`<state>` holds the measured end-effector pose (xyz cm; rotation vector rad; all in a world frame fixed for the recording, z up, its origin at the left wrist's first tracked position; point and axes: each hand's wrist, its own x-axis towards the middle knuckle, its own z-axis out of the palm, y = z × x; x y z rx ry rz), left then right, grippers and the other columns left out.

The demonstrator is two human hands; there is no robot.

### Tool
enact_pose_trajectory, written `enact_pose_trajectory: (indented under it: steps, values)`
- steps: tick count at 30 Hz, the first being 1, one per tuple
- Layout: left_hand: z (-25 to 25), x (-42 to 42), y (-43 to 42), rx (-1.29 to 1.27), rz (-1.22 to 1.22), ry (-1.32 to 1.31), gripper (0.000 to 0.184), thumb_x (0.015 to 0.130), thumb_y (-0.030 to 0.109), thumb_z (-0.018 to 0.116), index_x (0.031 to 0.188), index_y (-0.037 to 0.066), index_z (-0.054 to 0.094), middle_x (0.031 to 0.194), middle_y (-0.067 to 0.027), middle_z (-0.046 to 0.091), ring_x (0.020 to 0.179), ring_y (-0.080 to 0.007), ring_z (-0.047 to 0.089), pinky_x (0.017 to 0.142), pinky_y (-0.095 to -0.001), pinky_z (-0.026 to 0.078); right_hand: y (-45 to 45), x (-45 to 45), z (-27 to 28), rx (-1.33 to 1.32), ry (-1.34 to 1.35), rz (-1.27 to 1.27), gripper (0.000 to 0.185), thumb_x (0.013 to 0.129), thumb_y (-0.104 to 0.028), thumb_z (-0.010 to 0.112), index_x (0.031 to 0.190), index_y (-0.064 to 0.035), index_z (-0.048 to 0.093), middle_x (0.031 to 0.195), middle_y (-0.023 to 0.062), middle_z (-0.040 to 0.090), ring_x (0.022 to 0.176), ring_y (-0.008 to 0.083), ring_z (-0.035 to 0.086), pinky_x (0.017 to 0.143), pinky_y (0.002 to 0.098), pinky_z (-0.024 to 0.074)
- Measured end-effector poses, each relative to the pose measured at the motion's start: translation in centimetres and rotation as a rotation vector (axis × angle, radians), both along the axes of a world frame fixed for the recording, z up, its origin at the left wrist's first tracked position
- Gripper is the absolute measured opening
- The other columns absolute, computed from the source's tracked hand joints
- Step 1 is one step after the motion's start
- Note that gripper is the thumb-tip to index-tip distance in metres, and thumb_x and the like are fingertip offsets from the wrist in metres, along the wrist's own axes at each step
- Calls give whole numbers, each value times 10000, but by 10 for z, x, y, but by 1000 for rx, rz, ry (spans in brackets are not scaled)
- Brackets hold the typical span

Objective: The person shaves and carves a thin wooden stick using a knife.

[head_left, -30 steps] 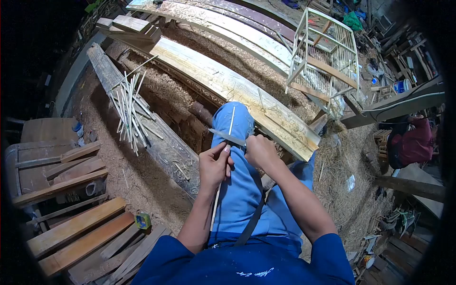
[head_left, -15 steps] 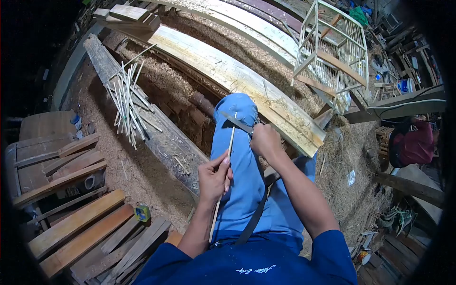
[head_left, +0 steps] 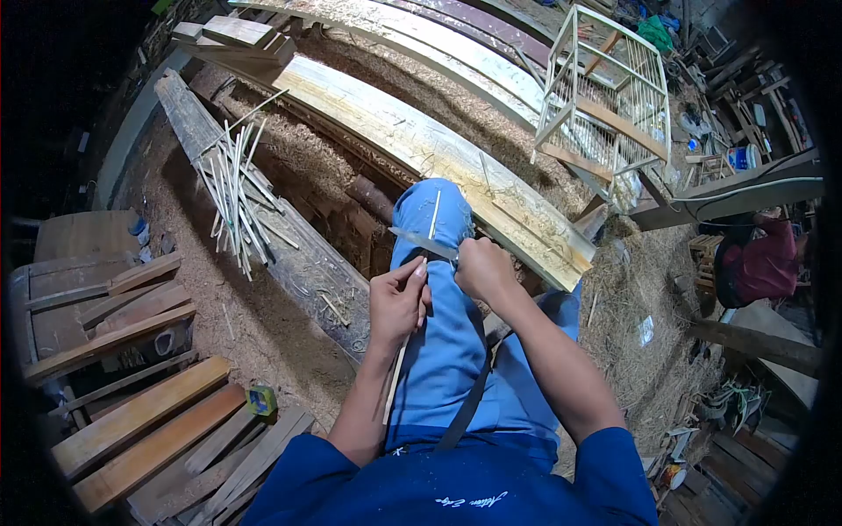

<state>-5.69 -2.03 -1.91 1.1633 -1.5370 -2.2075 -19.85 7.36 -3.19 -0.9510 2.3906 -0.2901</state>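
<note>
At ten o'clock from the hands, loose sticks [head_left: 232, 206] lie on a weathered plank [head_left: 303, 250]. The left hand [head_left: 395, 309] has its grip pinched on a slender stick [head_left: 436, 210], whose far end runs towards twelve over the knee [head_left: 412, 210]. The knife blade [head_left: 416, 237] has just come back from farther along that stick to cross it close to the left thumb, leaving more length beyond the blade. The right hand's [head_left: 485, 272] grip is clenched round the knife's handle end, itself hidden.
</note>
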Motion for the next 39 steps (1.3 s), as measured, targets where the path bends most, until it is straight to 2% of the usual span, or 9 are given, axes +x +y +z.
enact_pose_trajectory:
  steps: [2, 4, 10, 14, 17, 19, 29, 31, 39]
  values:
    - [1, 2, -1, 28, -3, 23, 301, 1011, 169, 583, 1226, -31, 650, 600, -25, 576, 365, -47, 411, 333, -217, 315, -2, -2, -4, -5, -2, 15, 144, 742, -89, 680, 841, 12, 709, 889, 265, 698, 866, 417, 701, 778, 489, 570]
    - [0, 10, 4, 28, -10, 17, 303, 1012, 164, 579, 1238, -26, 645, 600, -24, 574, 366, -46, 409, 332, -217, 314, -3, -3, -13, -14, 8, -93, 132, 752, -77, 652, 832, 9, 712, 891, 268, 697, 855, 419, 702, 771, 492, 569]
    - [8, 35, 15, 33, -18, -35, 300, 1016, 144, 563, 1259, -15, 638, 597, -28, 570, 368, -44, 406, 325, -217, 309, -4, -10, -23, -24, 1, -136, 157, 743, -95, 675, 836, 30, 692, 891, 279, 689, 875, 434, 688, 791, 508, 559]
    - [13, 38, 17, 31, -15, -23, 298, 1012, 134, 565, 1260, -13, 638, 599, -32, 576, 370, -48, 418, 327, -217, 317, -4, -9, -17, -25, 3, -126, 166, 748, -97, 676, 857, 28, 688, 907, 283, 685, 876, 439, 685, 782, 510, 559]
    - [15, 20, 12, -28, -19, -30, 297, 1009, 130, 567, 1257, -16, 638, 600, -28, 578, 372, -51, 430, 329, -220, 323, -2, -2, 3, -40, 61, -85, 153, 752, -85, 663, 854, 14, 718, 899, 267, 700, 860, 410, 704, 773, 485, 572]
    - [11, 6, 5, -67, -28, -45, 296, 1007, 129, 568, 1252, -19, 640, 599, -23, 578, 373, -52, 436, 330, -221, 327, 1, 3, 13, -17, 34, 5, 180, 738, -84, 669, 881, 13, 719, 918, 270, 698, 873, 406, 703, 780, 485, 573]
    - [-5, 9, 6, -40, -14, 6, 275, 995, 118, 595, 1249, 39, 664, 596, 13, 566, 389, -30, 410, 344, -210, 319, -2, -3, -8, -36, 43, -10, 137, 745, -74, 639, 831, 2, 713, 837, 248, 700, 822, 408, 707, 750, 492, 574]
    - [-5, 11, 7, -73, -11, 1, 289, 1000, 158, 599, 1261, 49, 660, 614, 15, 571, 392, -27, 411, 345, -202, 321, -2, -3, -13, -39, 40, -20, 139, 734, -82, 656, 825, 7, 711, 849, 254, 696, 827, 412, 701, 754, 495, 572]
    - [0, 15, 15, -73, 9, -18, 277, 998, 125, 595, 1246, 21, 662, 595, 24, 559, 398, -22, 409, 352, -202, 322, 2, 3, -17, -71, 67, -23, 134, 727, -87, 657, 802, 10, 711, 826, 254, 692, 792, 418, 698, 732, 502, 570]
